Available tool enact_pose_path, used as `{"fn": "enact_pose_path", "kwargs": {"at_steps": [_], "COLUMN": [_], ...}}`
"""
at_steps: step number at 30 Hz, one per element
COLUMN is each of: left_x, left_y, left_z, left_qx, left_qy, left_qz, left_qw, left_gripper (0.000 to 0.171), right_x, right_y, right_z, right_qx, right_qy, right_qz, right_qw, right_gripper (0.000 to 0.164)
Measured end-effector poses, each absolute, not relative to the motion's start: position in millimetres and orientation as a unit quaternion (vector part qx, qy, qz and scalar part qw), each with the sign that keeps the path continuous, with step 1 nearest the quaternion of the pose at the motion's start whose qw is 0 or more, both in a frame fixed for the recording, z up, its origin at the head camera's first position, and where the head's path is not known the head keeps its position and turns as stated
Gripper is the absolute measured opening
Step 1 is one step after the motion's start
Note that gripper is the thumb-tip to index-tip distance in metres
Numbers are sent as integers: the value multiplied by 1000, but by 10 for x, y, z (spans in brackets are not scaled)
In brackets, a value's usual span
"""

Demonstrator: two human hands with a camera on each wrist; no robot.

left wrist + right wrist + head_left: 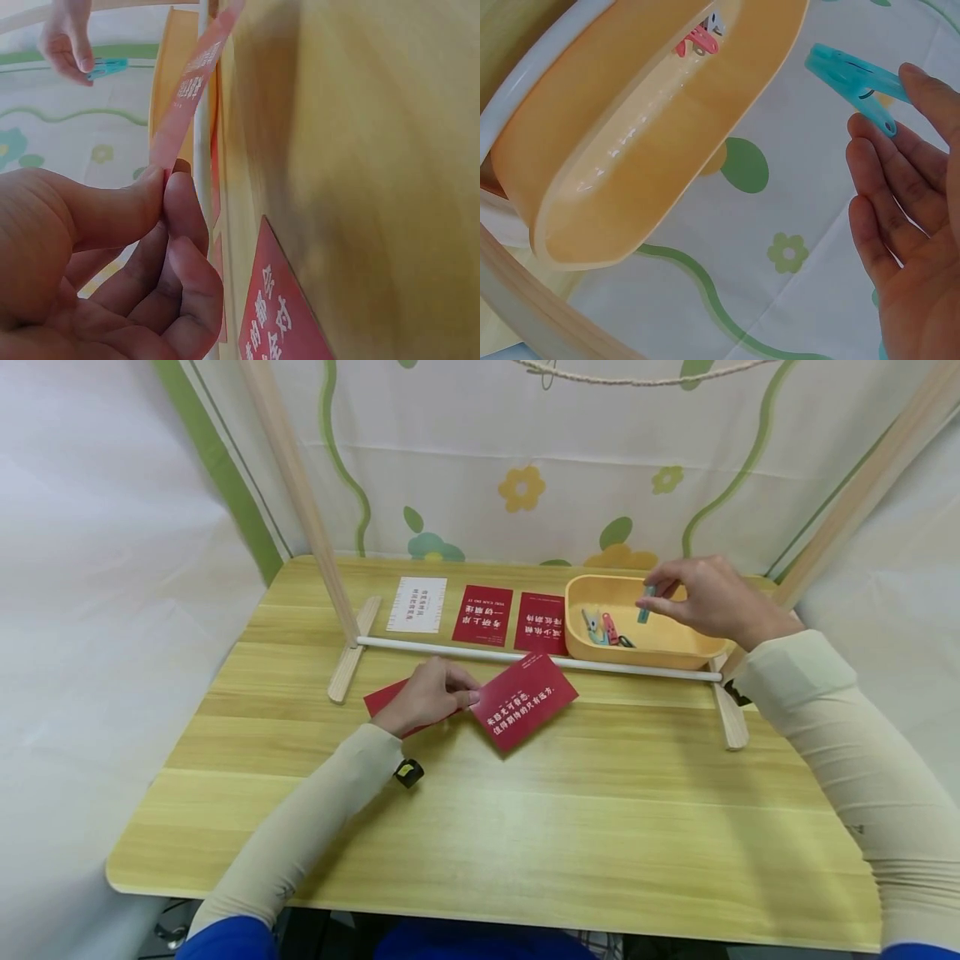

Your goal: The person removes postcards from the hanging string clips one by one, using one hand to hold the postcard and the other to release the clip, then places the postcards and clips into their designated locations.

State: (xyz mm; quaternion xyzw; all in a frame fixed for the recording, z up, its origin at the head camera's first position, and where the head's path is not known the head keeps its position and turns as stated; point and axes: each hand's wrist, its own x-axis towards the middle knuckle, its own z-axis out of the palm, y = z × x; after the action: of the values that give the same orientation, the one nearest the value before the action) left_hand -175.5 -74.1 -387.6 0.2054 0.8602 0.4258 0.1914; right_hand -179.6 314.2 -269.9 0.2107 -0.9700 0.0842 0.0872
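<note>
My left hand (pixel 435 693) pinches a red card (pixel 525 702) with white writing by its left corner, tilted above the table. Another red card (pixel 281 307) lies on the table beneath that hand, partly hidden by it in the head view. My right hand (pixel 712 597) is raised over the yellow bin (pixel 697 647), holding a teal clothespin (pixel 855 75) between thumb and fingertips. A red clothespin (pixel 610 628) and several others lie at the left end inside the bin.
A wooden stand has posts (pixel 300 502) on both sides, a white bar (pixel 465 651) low across and a rope (pixel 645 380) overhead. Behind the bar lie a white card (pixel 417 605) and two red cards (pixel 483 615). A flowered curtain (pixel 465 468) hangs behind.
</note>
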Motion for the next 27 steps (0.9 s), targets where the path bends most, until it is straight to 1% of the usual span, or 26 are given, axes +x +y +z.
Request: {"fn": "enact_pose_path", "kwargs": {"at_steps": [9, 14, 17, 23, 27], "left_x": [-1715, -1708, -1713, -1699, -1676], "left_y": [-731, -730, -727, -703, -678], "left_z": [-3891, -3888, -3887, -3872, -3869], "left_qx": [188, 181, 185, 204, 199], "left_qy": [852, 859, 869, 893, 903], "left_qz": [435, 417, 397, 346, 331], "left_qw": [222, 235, 230, 203, 186], "left_gripper": [11, 10, 10, 13, 13], "right_x": [-1828, -1850, -1861, -1897, -1931], "right_y": [3187, 3198, 3194, 3176, 3173], "right_z": [-2767, -2795, -2806, -2830, -2858], "right_qx": [191, 188, 187, 186, 182], "right_qy": [-975, -977, -978, -978, -980], "right_qz": [87, 82, 78, 83, 83], "right_qw": [69, 60, 52, 38, 26], "right_gripper": [30, 33, 35, 36, 37]}}
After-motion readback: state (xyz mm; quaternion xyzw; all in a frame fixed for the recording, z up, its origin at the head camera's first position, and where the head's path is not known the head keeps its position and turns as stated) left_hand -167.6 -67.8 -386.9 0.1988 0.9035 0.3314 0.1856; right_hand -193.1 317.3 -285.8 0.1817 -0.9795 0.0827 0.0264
